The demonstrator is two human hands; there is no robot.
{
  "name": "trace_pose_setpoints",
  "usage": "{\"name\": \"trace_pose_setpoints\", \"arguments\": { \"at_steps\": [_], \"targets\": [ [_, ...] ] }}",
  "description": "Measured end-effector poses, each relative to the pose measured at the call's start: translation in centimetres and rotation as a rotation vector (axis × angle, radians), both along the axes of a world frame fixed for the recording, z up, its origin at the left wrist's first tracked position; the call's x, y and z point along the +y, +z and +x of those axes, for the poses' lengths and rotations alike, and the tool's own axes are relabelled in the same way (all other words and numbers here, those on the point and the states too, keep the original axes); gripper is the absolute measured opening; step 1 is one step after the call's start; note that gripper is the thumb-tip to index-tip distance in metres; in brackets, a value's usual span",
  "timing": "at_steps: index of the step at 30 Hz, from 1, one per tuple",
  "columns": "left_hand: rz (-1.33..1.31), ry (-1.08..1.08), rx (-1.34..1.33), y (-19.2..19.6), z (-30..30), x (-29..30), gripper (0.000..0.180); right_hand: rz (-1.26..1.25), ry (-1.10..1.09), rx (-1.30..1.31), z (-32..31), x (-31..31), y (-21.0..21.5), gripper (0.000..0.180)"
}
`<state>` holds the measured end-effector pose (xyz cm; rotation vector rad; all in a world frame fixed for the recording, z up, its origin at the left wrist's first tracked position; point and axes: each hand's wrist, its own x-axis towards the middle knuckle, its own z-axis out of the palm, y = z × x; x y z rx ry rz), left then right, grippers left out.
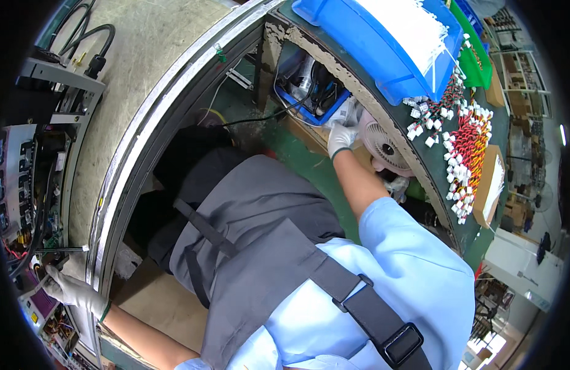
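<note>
While the wearer leans far over, the gloved right hand (pixel 341 139) reaches under the tabletop (pixel 420 166) toward a blue bin of cables (pixel 309 92) at about 12 o'clock, its fingers loosely curled just beside a small white fan (pixel 383 145) at 1 o'clock; whether it has hold of anything cannot be told. The gloved left hand (pixel 72 291), at 8 o'clock, rests partly open on electronic boards and wiring (pixel 32 246), gripping nothing visible. On the tabletop, bundles of red-and-black leads with white connectors (pixel 464 160) lie at 2 o'clock below a large blue tray of white cable ties (pixel 390 43), with a green tray (pixel 476 61) beside it. Risk, as judged: the reaching arm could snag the black cable (pixel 266 116) running to the bin, or nudge the fan; the braced left hand could disturb exposed wiring.
</note>
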<state>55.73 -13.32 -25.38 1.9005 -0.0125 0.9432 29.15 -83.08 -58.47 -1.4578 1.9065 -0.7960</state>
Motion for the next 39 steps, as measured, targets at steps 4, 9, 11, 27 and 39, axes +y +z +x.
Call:
{"name": "trace_pose_setpoints", "arguments": {
  "at_steps": [4, 9, 11, 27, 39],
  "targets": [
    [0.14, 0.094, 0.11, 0.7, -2.8, -5.5, 0.038, 0.15, -0.023, -0.61, 0.1, 3.6, 5.0, 0.075],
    [0.234, 0.083, 0.039, 0.2, -2.5, -5.4, 0.049, 0.065, 0.272, -0.492, -2.7, 2.3, 4.2, 0.087],
    [0.295, 0.123, 0.016, 0.0, -4.4, -7.9, 0.058, -0.08, 0.463, -0.291, -3.1, 2.0, 4.0, 0.092],
    [0.261, 0.116, 0.051, -2.9, -13.5, -11.7, 0.049, 0.279, 0.339, -0.256, -5.2, -5.8, -9.2, 0.03],
    [0.175, -0.017, 0.032, -4.0, -15.5, -17.6, 0.047, 1.002, 0.198, -0.962, -8.9, 5.6, 8.1, 0.025]
  ]
}}
